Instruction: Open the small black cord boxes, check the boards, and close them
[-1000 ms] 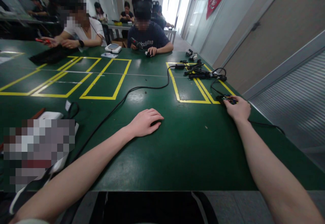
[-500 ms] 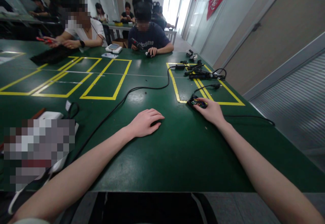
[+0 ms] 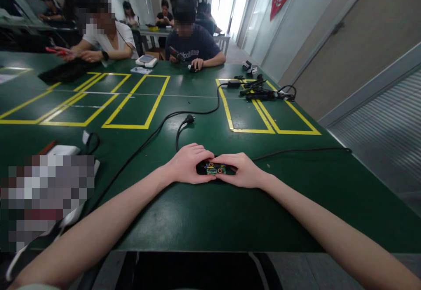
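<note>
A power adapter with its circuit board exposed (image 3: 213, 170) lies on the green table in front of me, in a black casing with small coils and components showing. My left hand (image 3: 194, 163) grips its left end, thumb on the near side and fingers on the far side. My right hand (image 3: 245, 170) closes round the right end in the same way, so both hands meet at the board. A short black cable with a plug (image 3: 188, 119) runs out beyond my left hand. Another black cord (image 3: 302, 151) trails right from behind my right hand.
Yellow tape rectangles (image 3: 251, 130) mark the green table (image 3: 210, 220). Bundled black adapters and cables (image 3: 263, 93) lie at the far right. A long black cord (image 3: 158, 132) crosses on the left, near a blurred white item (image 3: 66, 149). Two people work across the table.
My right hand has brought the opened adapter from the right, near the tape, to the middle. My left hand, earlier resting bare on the table, now holds its left end. The plug has come along.
</note>
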### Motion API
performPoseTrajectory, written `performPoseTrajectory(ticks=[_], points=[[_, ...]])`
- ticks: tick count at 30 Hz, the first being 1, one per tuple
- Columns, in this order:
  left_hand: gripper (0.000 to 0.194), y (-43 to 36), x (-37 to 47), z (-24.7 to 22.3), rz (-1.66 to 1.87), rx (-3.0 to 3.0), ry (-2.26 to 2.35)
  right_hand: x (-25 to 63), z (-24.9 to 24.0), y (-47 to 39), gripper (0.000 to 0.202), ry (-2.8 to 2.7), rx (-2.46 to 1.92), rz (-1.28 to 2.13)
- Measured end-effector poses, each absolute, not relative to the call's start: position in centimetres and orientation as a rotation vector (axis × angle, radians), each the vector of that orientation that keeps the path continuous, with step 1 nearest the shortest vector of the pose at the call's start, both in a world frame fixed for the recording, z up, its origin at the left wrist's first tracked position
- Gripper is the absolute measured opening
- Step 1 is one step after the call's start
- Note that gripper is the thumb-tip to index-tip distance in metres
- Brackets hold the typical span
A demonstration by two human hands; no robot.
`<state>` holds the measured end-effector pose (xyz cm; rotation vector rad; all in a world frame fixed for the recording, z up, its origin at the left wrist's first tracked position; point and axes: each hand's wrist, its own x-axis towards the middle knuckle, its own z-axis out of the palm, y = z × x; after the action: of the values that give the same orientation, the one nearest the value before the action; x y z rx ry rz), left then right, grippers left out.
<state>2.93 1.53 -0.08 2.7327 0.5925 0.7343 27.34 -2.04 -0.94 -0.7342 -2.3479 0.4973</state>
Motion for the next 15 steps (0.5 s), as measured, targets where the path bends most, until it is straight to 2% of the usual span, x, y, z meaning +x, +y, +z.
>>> performPoseTrajectory(ticks=[9,13,15], points=[[0.06,1.7,2.9,-0.5,0.663,2.728,0.719,27.6,-0.9,-1.4,0.034,-2.307,-0.849,0.252],[0.063,1.8,2.9,-0.7,0.663,2.698,0.746,27.6,-1.0,-0.8,0.032,-2.331,-0.889,0.245],[0.059,1.9,2.9,-0.7,0.679,2.689,0.779,27.6,-1.0,-0.6,0.033,-2.348,-0.883,0.25]])
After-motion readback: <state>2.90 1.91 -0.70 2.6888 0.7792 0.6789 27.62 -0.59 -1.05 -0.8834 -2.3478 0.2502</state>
